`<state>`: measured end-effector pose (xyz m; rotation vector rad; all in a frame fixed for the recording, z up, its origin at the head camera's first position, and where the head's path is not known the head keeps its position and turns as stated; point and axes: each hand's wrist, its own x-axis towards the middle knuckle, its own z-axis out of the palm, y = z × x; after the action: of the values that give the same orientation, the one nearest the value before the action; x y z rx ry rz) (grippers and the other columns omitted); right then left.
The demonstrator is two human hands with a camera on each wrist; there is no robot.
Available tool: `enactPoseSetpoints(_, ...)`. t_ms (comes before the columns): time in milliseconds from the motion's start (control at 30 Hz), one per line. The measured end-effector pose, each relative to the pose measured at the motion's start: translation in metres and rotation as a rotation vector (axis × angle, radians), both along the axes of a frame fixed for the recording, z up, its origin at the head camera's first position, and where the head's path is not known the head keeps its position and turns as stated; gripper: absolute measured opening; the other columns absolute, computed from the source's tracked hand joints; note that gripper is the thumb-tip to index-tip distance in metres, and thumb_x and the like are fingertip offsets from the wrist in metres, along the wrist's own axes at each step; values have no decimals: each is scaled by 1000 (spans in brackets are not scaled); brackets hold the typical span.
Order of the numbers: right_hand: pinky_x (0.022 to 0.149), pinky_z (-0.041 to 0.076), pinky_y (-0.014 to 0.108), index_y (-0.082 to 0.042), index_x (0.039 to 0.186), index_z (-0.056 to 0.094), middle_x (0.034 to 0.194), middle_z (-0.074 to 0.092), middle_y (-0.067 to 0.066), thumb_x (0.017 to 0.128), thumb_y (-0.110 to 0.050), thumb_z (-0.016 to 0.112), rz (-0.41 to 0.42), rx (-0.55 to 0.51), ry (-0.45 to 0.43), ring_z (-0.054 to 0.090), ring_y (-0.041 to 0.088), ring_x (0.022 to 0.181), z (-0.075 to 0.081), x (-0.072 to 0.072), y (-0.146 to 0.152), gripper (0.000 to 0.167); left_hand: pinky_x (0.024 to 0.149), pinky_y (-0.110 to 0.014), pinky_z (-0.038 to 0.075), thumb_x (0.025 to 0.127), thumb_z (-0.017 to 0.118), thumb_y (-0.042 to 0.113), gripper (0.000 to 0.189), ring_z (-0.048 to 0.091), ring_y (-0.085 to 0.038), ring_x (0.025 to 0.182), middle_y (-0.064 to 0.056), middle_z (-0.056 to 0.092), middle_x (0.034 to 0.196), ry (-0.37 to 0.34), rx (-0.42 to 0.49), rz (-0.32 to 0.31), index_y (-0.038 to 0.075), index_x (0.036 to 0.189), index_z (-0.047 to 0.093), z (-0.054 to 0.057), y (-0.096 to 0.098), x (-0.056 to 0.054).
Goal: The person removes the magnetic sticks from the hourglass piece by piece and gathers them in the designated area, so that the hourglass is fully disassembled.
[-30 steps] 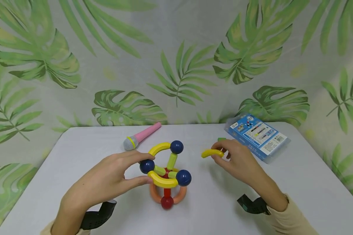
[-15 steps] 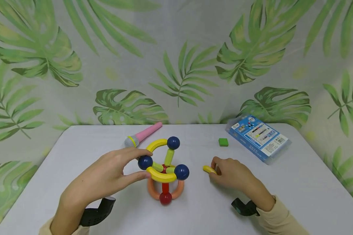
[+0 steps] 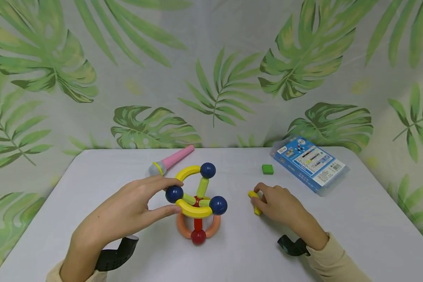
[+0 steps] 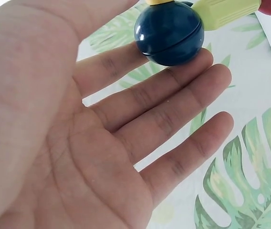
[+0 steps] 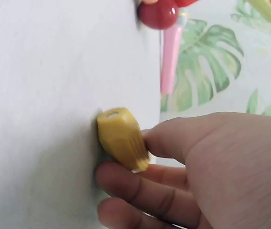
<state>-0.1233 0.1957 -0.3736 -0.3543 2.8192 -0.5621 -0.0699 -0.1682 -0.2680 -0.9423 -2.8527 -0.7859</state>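
A magnetic ball-and-stick toy (image 3: 194, 212) stands upright mid-table: red ball and salmon curved rods at the bottom, lime sticks, yellow curved rods and dark blue balls above. My left hand (image 3: 127, 211) pinches its left blue ball (image 4: 169, 33) between thumb and index finger, the thumb tip by the end of a yellow rod. In the left wrist view the other fingers stretch out under the ball. To the right, my right hand (image 3: 280, 203) grips a loose yellow curved rod (image 5: 122, 138) with thumb and fingers, low at the tabletop. The fingers cover part of this rod.
A small green block (image 3: 267, 169) lies behind my right hand. Further back right is a blue-and-clear toy package (image 3: 310, 164). A pink toy microphone (image 3: 172, 160) lies behind the toy structure, near the table's back edge. Leaf-patterned cloth (image 3: 218, 98) hangs beyond.
My right hand has come down to the tabletop with the yellow rod and turned it from sideways to nearly lengthwise. The green block has come into full view. The left hand keeps its hold.
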Motion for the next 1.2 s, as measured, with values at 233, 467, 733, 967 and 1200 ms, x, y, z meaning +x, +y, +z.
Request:
enactPoseSetpoints(233,60,47,30,-7,124,66,74,65,-4,98,-28,70,4,-18,-21,57,14,66,-3,-3,1,34,94,-41,58,92,75,46,49,66,-11,111,8,69,126,-8,1,-1,23,135,66,-1,2,-1)
enactPoseSetpoints(467,56,47,30,-10,122,67,76,67,-4,97,-40,70,-17,-2,6,58,13,64,4,-2,4,39,93,-38,58,93,75,38,45,67,-8,110,10,69,124,-5,10,-27,23,135,66,-3,2,-3)
enactPoseSetpoints(733,54,44,27,-10,120,70,76,64,-8,99,-33,70,40,-75,178,52,9,62,12,-3,8,31,93,-36,58,95,76,21,39,66,-5,111,11,69,128,30,27,-70,21,133,67,-5,1,-4)
enactPoseSetpoints(967,60,48,22,-13,126,68,86,67,-11,95,-19,75,131,-239,317,57,6,77,22,5,-5,32,96,-36,57,96,75,18,42,65,-6,116,11,67,131,30,44,-106,20,136,65,-6,2,-4)
enactPoseSetpoints(1200,75,57,23,-18,146,53,125,68,-2,97,-20,75,205,-403,275,62,5,92,33,21,-23,54,98,-34,56,97,73,19,39,65,-7,118,12,67,129,-15,77,-176,21,135,65,-7,7,-4)
